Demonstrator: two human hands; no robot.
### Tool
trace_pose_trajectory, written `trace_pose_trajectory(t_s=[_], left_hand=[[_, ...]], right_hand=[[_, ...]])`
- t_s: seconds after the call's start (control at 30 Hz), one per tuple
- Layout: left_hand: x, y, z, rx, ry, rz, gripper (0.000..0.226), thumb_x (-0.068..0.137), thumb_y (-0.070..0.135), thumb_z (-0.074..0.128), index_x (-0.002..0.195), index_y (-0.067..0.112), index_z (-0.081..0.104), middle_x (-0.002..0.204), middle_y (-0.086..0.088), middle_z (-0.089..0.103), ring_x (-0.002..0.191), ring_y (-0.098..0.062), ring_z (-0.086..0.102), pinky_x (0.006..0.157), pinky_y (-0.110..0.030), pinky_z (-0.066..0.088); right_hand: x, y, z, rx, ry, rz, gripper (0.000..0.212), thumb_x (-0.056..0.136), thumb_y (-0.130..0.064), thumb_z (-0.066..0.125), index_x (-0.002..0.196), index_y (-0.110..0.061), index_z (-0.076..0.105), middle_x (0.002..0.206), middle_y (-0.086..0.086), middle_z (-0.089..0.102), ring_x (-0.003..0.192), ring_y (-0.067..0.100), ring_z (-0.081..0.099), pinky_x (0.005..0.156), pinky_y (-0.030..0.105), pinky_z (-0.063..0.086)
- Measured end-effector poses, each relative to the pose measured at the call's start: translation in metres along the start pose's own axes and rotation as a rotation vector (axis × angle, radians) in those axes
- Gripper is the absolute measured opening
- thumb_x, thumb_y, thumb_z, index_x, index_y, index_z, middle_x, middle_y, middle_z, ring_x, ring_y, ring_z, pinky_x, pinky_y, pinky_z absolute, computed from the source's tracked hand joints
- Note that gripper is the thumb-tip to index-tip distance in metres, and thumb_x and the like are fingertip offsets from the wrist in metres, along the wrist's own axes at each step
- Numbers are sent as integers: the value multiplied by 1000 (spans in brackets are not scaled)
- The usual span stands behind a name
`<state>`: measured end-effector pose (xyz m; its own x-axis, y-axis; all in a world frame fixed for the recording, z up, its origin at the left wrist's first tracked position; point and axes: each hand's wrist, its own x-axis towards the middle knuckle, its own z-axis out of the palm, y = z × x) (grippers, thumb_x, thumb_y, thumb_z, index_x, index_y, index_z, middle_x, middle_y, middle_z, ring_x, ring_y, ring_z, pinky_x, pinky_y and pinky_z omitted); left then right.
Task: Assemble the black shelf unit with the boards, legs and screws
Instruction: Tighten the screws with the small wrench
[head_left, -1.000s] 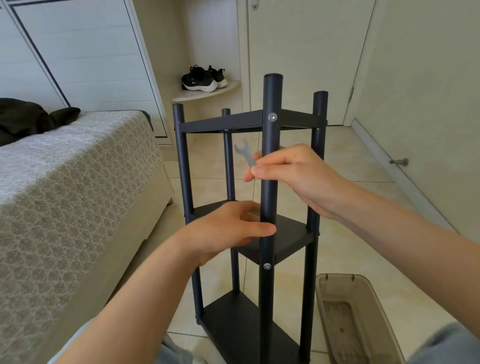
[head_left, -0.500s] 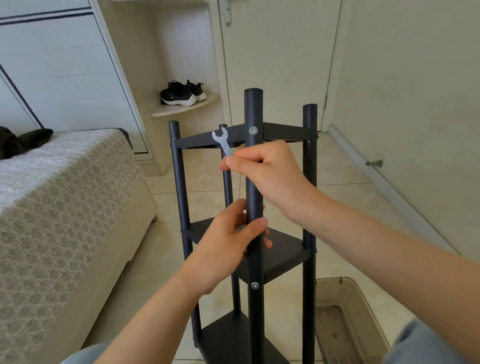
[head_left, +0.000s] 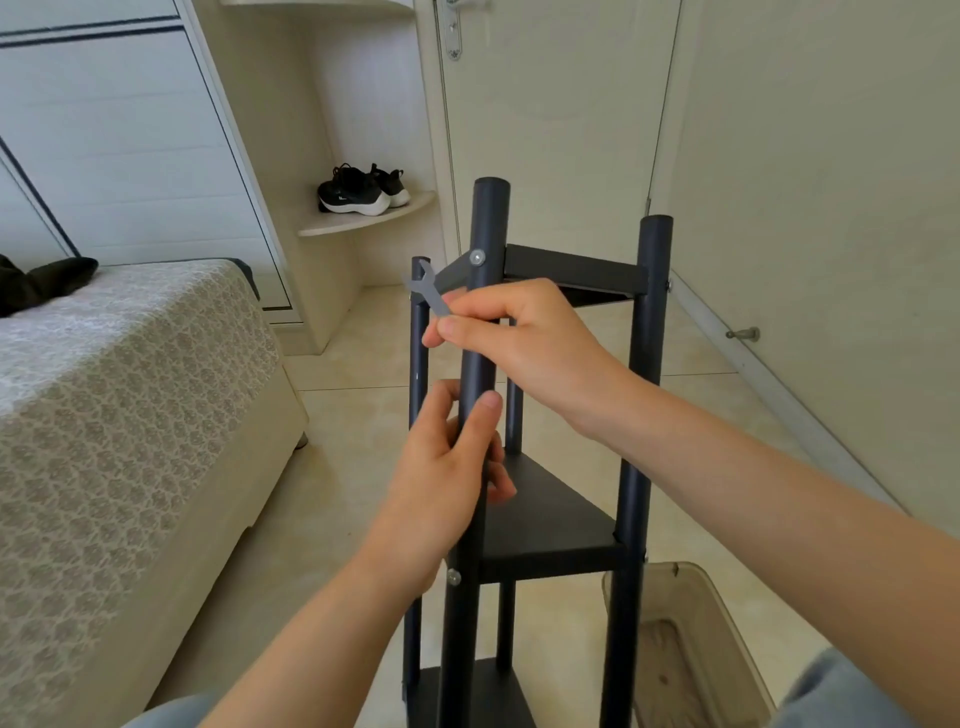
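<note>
While beside bin (head_left: 675, 665), shelf unit (head_left: 550, 519) (upright).

Left hand (head_left: 441, 483) grips the shelf's front leg (head_left: 480, 364); right hand (head_left: 524, 338) pinches a small wrench (head_left: 430, 292).

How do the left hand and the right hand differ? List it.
The left hand wraps the front leg; the right hand pinches a small grey wrench. The left hand sits lower, above the middle board; the right hand is higher, just under the top screw. Both are at that same leg.
</note>
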<state>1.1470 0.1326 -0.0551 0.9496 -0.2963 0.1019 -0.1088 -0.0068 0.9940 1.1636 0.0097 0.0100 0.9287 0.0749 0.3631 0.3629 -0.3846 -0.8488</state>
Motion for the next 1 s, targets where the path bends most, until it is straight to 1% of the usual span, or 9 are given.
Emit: trace_pose_trajectory(t_s=[0.07,0.1,0.23,0.3,0.37,0.43,0.57,0.8,1.0], left_hand=[[2,2,-1,-5,30,13,14,103,34,49,113,26,53,71,0,57,60,-19,59,78,-53,61],[3,3,-2,-2,46,20,13,103,34,49,113,26,53,70,1,57,59,-18,59,77,-52,61],[9,2,-5,18,91,25,13,103,34,49,111,26,55,71,0,57,59,-18,59,72,-47,61],[11,2,-9,29,98,14,13,103,34,49,111,26,56,71,0,58,59,-20,59,71,-47,61],[13,3,-12,47,98,4,14,103,34,49,112,25,55,71,0,59,58,-20,59,70,-47,61],[14,3,-14,60,91,-7,16,103,33,49,117,25,54,71,0,60,58,-19,59,70,-46,61],[14,4,-17,61,84,-17,17,103,33,50,119,28,54,72,1,61,59,-18,61,71,-46,61],[15,5,-23,159,48,-7,23,102,34,50,124,26,52,74,1,68,63,-21,68,67,-38,64],[15,4,-22,233,73,30,23,101,33,51,120,21,51,73,-4,65,63,-26,71,67,-46,64]], right_hand=[[-2,0,-1,36,-51,11,18,95,-18,60,89,-20,77,102,-6,73,109,-6,58,87,4,40],[-4,1,-3,44,-54,15,18,96,-19,60,90,-20,77,102,-10,72,107,-9,58,87,5,39],[-14,11,-11,79,33,37,19,96,-18,59,93,-19,78,98,-14,73,99,-11,60,82,2,43],[-18,19,-14,84,107,90,18,95,-20,60,91,-23,78,94,-20,72,94,-15,58,86,12,46],[-20,27,-17,70,180,175,18,95,-20,61,90,-23,78,79,-26,69,81,-15,58,82,19,45],[-20,33,-20,74,200,290,15,93,-19,63,91,-19,78,63,-23,61,71,-5,56,73,20,44],[-12,36,-19,84,148,421,13,89,-17,68,96,-10,77,63,-3,51,61,8,49,64,23,49],[11,30,-9,254,80,464,12,90,-16,67,95,-10,77,62,-2,51,63,12,47,68,27,49],[14,34,-6,197,153,349,14,92,-18,65,98,-12,76,59,-4,51,56,7,47,64,21,48]])
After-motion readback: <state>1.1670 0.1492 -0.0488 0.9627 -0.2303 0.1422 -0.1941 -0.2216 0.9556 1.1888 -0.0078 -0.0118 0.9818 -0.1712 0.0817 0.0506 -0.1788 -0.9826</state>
